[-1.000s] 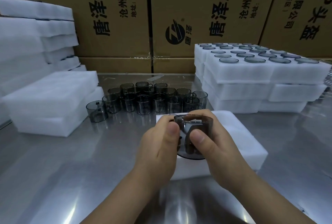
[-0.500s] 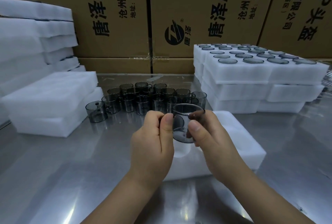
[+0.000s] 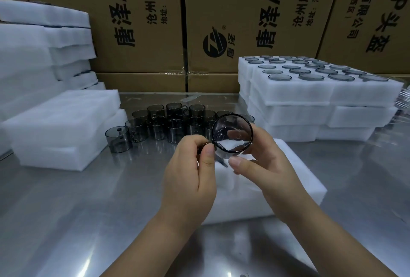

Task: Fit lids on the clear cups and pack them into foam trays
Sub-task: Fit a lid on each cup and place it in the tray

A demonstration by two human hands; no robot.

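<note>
A clear smoky cup (image 3: 231,135) is held in the air above a white foam tray (image 3: 288,179), tipped so its round opening faces me. My right hand (image 3: 259,163) grips the cup's body from the right and below. My left hand (image 3: 190,170) pinches the cup's left side, where its small handle sits. Behind the hands, several more smoky cups (image 3: 168,123) stand in a cluster on the steel table (image 3: 66,210). No separate lid is visible in either hand.
A stack of foam trays (image 3: 310,99) at the right holds several packed cups on top. More foam trays (image 3: 62,130) lie at the left, with a taller foam pile (image 3: 33,54) behind. Cardboard boxes (image 3: 221,21) wall off the back.
Both hands have lifted the cup up from the foam tray and tipped it, so its opening now faces me instead of upward.
</note>
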